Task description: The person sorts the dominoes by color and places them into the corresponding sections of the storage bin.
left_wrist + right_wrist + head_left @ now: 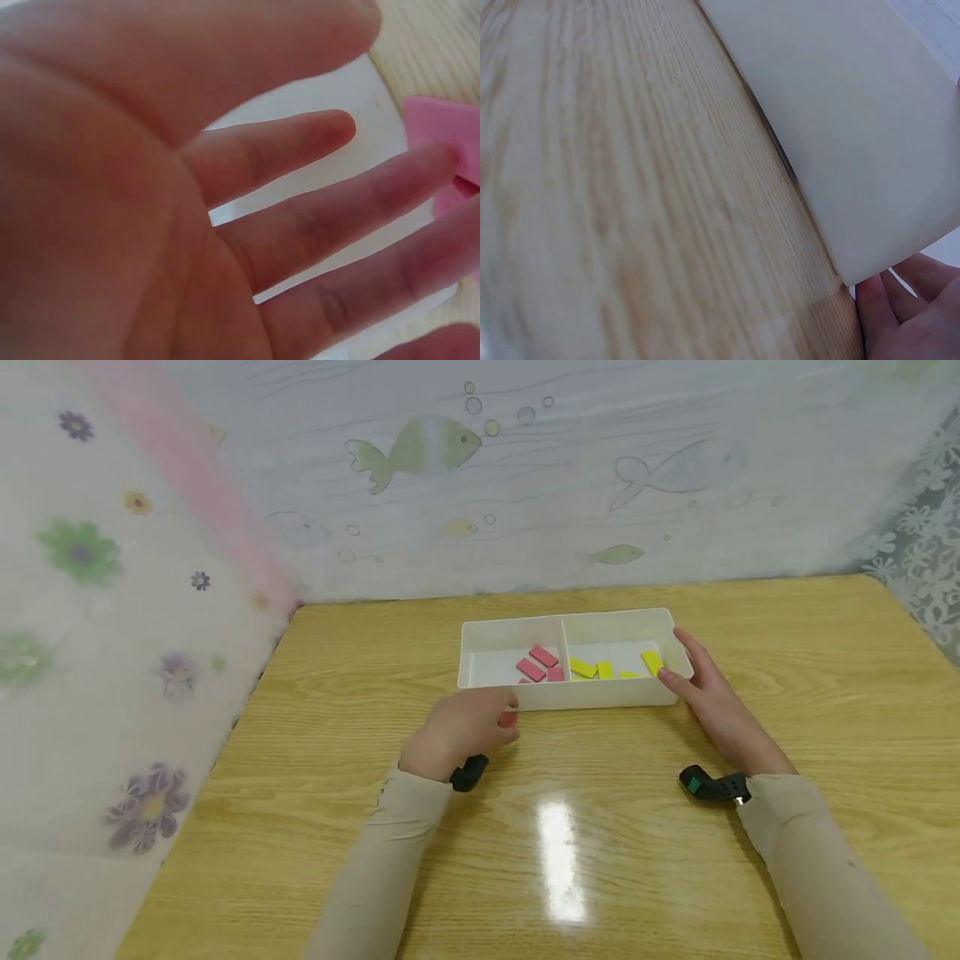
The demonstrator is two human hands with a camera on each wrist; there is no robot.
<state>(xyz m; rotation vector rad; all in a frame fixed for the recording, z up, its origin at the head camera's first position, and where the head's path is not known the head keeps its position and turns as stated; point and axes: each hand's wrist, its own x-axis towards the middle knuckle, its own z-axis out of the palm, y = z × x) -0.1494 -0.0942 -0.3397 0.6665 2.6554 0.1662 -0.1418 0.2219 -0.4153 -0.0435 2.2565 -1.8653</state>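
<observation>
A white two-compartment box point(592, 695) stands on the table, with pink rectangular tiles point(531, 669) in its left section and yellow ones point(583, 667) in its right. My left hand point(461, 727) is at the front left of the box, holding a pink tile point(508, 719) between thumb and fingers. In the left wrist view, pink pieces point(442, 131) show by the fingertips. With the thumb over the front corner and fingers along the end wall, my right hand point(716, 706) grips the right end of the box. The right wrist view shows its fingers at the box corner.
The wooden table point(337, 693) reaches back to a wall point(562, 535) painted with fish. To the left is another wall point(112, 652), decorated with flowers. A glare patch point(561, 860) lies on the tabletop between the forearms.
</observation>
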